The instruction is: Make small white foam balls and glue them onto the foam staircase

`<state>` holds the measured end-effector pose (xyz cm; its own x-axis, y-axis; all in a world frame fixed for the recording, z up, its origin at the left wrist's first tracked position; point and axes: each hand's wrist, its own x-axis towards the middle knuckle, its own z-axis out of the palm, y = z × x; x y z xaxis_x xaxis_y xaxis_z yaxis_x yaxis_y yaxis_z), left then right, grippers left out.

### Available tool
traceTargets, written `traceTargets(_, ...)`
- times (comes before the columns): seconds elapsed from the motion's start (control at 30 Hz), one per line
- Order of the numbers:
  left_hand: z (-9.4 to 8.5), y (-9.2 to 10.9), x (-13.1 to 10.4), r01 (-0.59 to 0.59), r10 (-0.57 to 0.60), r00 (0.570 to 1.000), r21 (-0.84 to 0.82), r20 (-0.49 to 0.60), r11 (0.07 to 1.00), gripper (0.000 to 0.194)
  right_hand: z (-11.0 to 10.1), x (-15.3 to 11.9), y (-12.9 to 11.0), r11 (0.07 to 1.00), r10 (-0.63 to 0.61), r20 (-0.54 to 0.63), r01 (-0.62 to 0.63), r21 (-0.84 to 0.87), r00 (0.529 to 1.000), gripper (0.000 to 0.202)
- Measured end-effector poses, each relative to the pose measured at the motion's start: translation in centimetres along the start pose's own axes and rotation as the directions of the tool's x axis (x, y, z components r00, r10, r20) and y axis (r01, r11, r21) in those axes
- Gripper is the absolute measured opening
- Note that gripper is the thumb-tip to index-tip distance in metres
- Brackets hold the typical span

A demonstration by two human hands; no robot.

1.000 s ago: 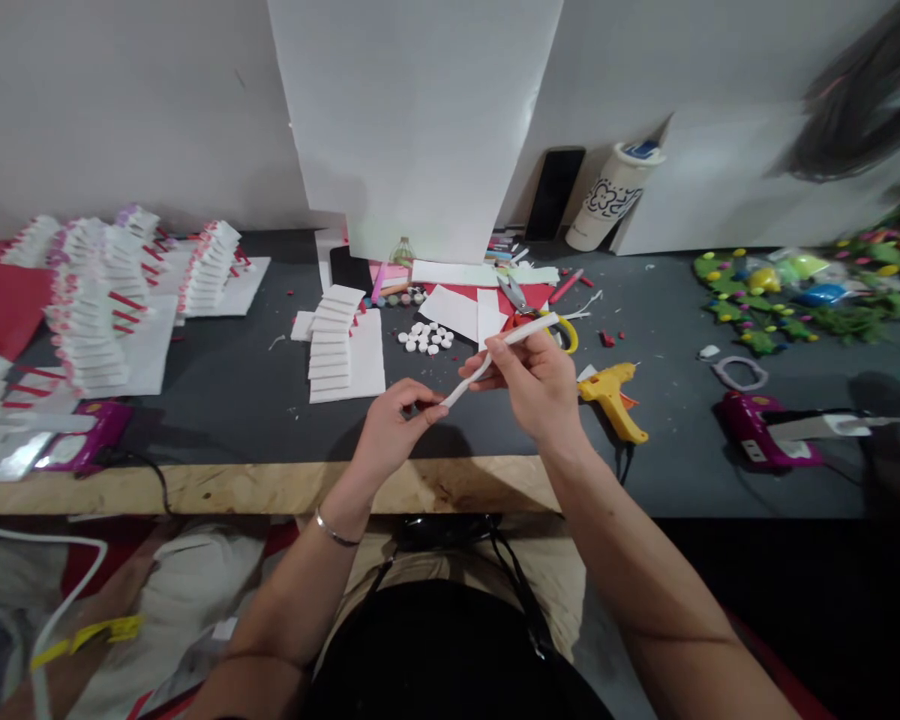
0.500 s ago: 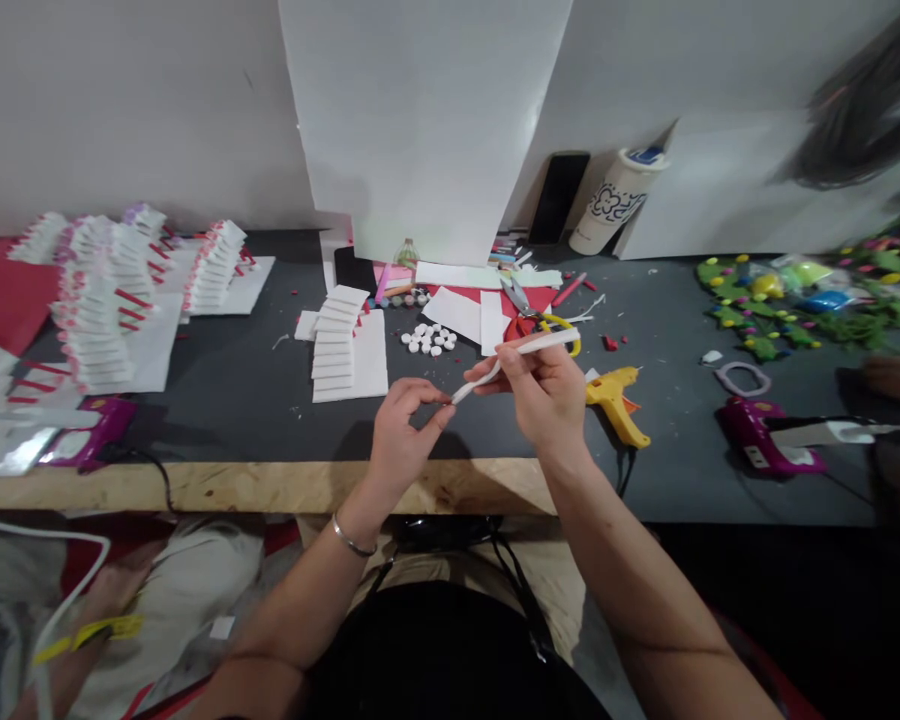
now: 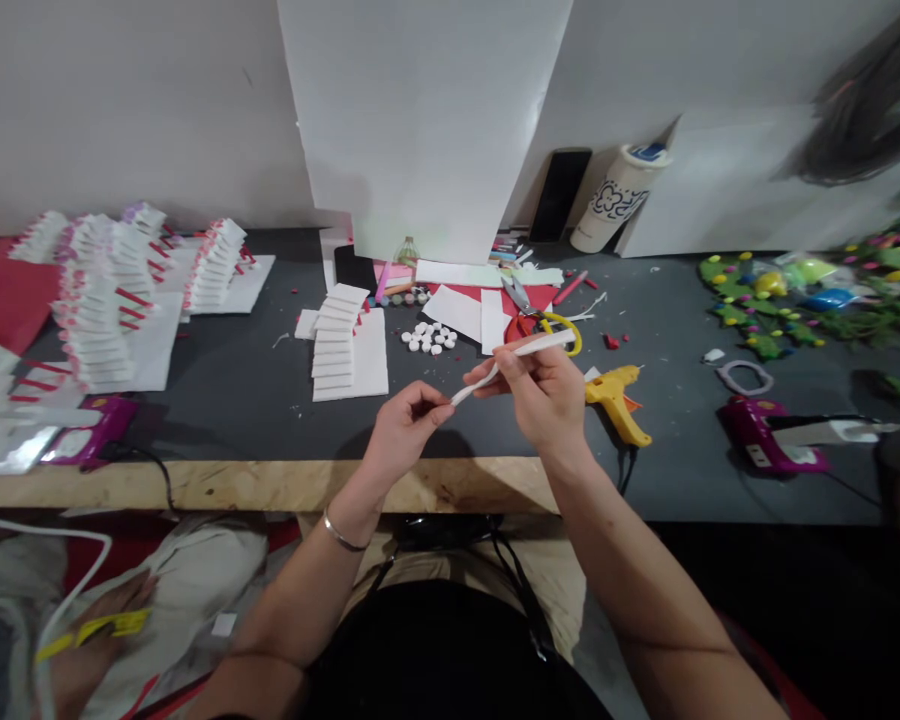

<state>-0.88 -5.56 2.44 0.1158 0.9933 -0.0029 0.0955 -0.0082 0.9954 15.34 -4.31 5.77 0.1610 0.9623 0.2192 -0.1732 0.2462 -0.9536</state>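
A thin white strip (image 3: 546, 343) slants across in front of me above the table edge; what it is made of I cannot tell. My left hand (image 3: 403, 428) pinches its lower end between thumb and fingers. My right hand (image 3: 549, 400) is closed around its middle, and the upper end sticks out to the right past the fingers. Beyond my hands lie a pile of small white discs (image 3: 429, 340) and a white stepped model (image 3: 335, 340) on a white card (image 3: 370, 360). Close to my right hand is a yellow glue gun (image 3: 615, 402); yellow-handled pliers (image 3: 562, 325) lie behind it.
Several similar stepped models (image 3: 94, 330) stand at the left by a purple power strip (image 3: 90, 435). To the right are another purple power strip (image 3: 765, 440), a grey ring (image 3: 745, 378) and green decorations (image 3: 765, 345). A tumbler (image 3: 615, 200) and a phone (image 3: 561, 195) lean at the back.
My left hand has shifted slightly along the strip's lower end, still pinching it. My right hand stays almost in place. Another person's hand at the far right has drawn back from the table.
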Motion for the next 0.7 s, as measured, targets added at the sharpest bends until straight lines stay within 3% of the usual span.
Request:
traceTargets(0.13, -0.1, 0.3, 0.2, -0.001, 0.000, 1.000, -0.024, -0.025, 1.000, 0.017, 0.0, 0.0, -0.1, 1.000, 0.007, 0.011, -0.007, -0.007, 1.000, 0.024)
traceTargets(0.3, -0.4, 0.2, 0.5, 0.035, -0.036, 0.999, 0.060, 0.026, 0.998, 0.015, 0.2, 0.1, -0.4, 1.000, 0.006, 0.049, -0.005, -0.018, 0.999, 0.025)
traceTargets(0.47, -0.7, -0.3, 0.6, 0.049, -0.050, 0.998, 0.045, 0.025, 0.998, 0.014, 0.3, 0.5, -0.3, 1.000, 0.016, 0.018, -0.015, -0.018, 1.000, 0.028)
traceTargets(0.7, -1.0, 0.1, 0.3, 0.025, -0.027, 0.993, 0.018, 0.116, 1.000, 0.012, 0.1, 1.4, -0.1, 0.999, 0.041, 0.006, -0.041, -0.033, 0.999, 0.026)
